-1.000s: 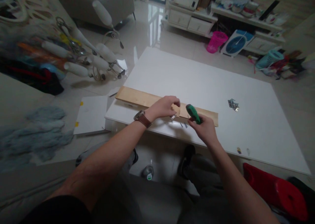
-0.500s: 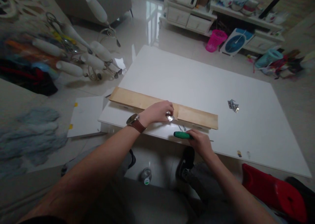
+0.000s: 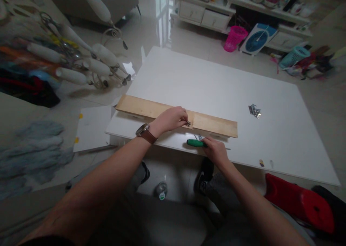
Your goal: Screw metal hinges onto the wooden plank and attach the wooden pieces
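A long pale wooden plank [image 3: 216,124] lies across the near side of a big white board [image 3: 216,91]. My left hand [image 3: 170,119], with a watch on its wrist, rests on the plank and pinches a small metal piece [image 3: 187,123] against it. My right hand [image 3: 214,151] lies on the board's near edge, fingers curled over a green-handled screwdriver [image 3: 195,143] that lies flat. A few small screws [image 3: 198,137] sit between the plank and the screwdriver.
A small heap of metal hinges [image 3: 254,111] lies at the board's right. A white panel [image 3: 93,127] lies on the floor at left, beside a lamp with white shades [image 3: 89,66]. A red stool [image 3: 300,202] stands at lower right, a bottle [image 3: 161,190] below the board.
My right hand has brought the screwdriver down from upright in the air to lying flat on the board's near edge. My left hand has settled on the plank with the metal piece.
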`<state>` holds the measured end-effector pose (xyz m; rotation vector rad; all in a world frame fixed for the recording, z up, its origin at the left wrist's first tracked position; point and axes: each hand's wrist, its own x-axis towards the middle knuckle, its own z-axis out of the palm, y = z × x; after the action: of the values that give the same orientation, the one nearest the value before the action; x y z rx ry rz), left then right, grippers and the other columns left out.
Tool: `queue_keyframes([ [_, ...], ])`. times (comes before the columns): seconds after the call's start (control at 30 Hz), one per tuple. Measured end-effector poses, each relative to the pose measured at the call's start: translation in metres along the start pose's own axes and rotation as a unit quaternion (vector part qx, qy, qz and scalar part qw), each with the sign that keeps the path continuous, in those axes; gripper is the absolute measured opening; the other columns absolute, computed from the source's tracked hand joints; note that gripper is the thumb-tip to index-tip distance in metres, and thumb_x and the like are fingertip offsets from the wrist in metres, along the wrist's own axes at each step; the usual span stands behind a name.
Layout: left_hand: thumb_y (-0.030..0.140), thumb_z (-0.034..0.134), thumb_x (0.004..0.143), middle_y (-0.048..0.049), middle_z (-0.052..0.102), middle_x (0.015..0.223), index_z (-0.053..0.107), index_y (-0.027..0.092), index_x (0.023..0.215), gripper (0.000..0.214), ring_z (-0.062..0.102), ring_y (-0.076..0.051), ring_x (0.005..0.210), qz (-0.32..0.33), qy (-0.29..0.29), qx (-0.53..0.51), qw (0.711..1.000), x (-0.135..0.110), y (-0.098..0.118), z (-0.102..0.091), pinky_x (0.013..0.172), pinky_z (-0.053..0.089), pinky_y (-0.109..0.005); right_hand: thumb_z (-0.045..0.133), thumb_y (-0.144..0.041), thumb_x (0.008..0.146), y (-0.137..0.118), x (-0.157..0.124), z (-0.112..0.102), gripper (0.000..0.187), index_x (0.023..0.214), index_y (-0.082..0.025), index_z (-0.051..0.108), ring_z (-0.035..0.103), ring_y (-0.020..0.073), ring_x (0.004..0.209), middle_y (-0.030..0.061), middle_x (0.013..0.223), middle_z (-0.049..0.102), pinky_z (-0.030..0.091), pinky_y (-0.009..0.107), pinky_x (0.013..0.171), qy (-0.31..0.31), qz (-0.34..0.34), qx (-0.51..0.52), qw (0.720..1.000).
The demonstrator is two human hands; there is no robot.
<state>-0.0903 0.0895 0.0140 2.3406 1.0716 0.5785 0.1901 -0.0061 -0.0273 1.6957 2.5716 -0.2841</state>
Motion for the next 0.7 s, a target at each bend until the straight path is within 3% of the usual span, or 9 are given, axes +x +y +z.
queue_keyframes([
  [0.2, 0.013, 0.071, 0.089, -0.0062, 0.073, 0.089, 0.079, 0.020, 0.084, 0.012, 0.064, -0.020, 0.091, -0.009, 0.054, 0.007, 0.998, -0.001, 0.005, -0.005, 0.082, 0.049, -0.033, 0.056, -0.012, 0.090, -0.007, 0.007, -0.007, 0.029, 0.104, -0.025, 0.077, 0.068, 0.0203, 0.076, 0.0066, 0.113, 0.080, 0.029, 0.032, 0.060, 0.004, 0.013, 0.002, 1.000],
  [0.37, 0.016, 0.073, 0.090, -0.0056, 0.075, 0.089, 0.079, 0.021, 0.084, 0.010, 0.065, -0.020, 0.091, -0.021, 0.104, -0.043, 0.993, 0.003, 0.006, -0.009, 0.086, 0.051, -0.035, 0.060, -0.023, 0.089, -0.013, 0.010, -0.024, 0.016, 0.092, -0.023, 0.076, 0.067, 0.0211, 0.073, 0.0085, 0.099, 0.078, 0.037, 0.031, 0.063, 0.103, 0.003, 0.091, 0.991],
  [0.53, 0.018, 0.076, 0.090, -0.0050, 0.079, 0.089, 0.081, 0.019, 0.090, 0.005, 0.069, -0.016, 0.083, -0.063, 0.131, -0.181, 0.973, 0.005, 0.012, -0.005, 0.081, 0.055, -0.031, 0.061, -0.023, 0.084, -0.026, 0.014, -0.055, 0.014, 0.089, -0.024, 0.074, 0.069, 0.0238, 0.082, 0.0065, 0.089, 0.076, 0.048, 0.034, 0.075, 0.235, -0.002, 0.247, 0.940],
  [0.6, 0.021, 0.078, 0.090, -0.0062, 0.080, 0.089, 0.081, 0.017, 0.093, 0.006, 0.070, -0.015, 0.080, -0.076, 0.116, -0.248, 0.959, 0.005, 0.015, -0.001, 0.076, 0.056, -0.030, 0.065, -0.028, 0.086, -0.031, 0.017, -0.064, 0.011, 0.085, -0.023, 0.074, 0.067, 0.0235, 0.080, 0.0054, 0.085, 0.075, 0.049, 0.035, 0.075, 0.260, 0.033, 0.285, 0.922],
  [0.7, 0.023, 0.080, 0.088, -0.0071, 0.080, 0.086, 0.079, 0.014, 0.099, 0.014, 0.071, -0.013, 0.075, -0.075, 0.075, -0.340, 0.934, 0.005, 0.019, 0.007, 0.073, 0.057, -0.028, 0.072, -0.042, 0.087, -0.037, 0.025, -0.072, 0.021, 0.087, -0.022, 0.078, 0.068, 0.0243, 0.079, 0.0046, 0.082, 0.077, 0.050, 0.038, 0.077, 0.271, 0.110, 0.342, 0.893],
])
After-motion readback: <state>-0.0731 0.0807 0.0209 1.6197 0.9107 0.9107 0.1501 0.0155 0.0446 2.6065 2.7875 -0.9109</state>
